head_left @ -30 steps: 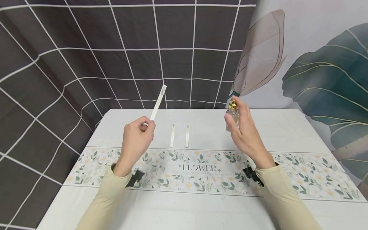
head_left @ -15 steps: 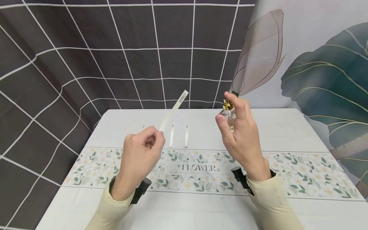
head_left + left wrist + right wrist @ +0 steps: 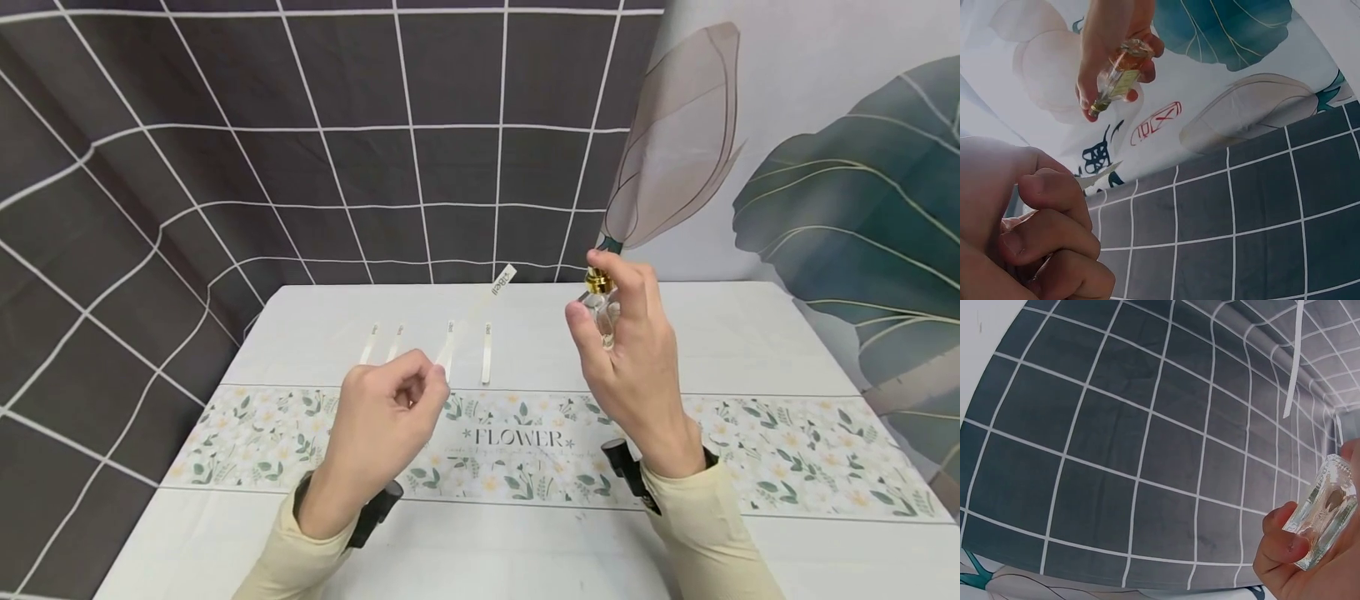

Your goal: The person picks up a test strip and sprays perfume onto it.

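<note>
Pinched between the left hand's [image 3: 390,433] thumb and index finger, with no gap visible at the tips, is a white strip [image 3: 504,280], its printed end reaching up and right of that grip. Further right, the right hand [image 3: 637,358] curls round a glass bottle [image 3: 606,323], index finger on the gold sprayer [image 3: 597,282]. Spraying the strip seems the step in hand: the person would do well to pinch far back, line the printed end up with the nozzle, whose aim is hard to tell, and press straight down, bottle steady. Compared with 0.5 s ago, the left hand sits lower and further right, bringing the printed end down and nearer the bottle; beyond its grip, more shows of 2 of the 4 lying strips [image 3: 487,354].
</note>
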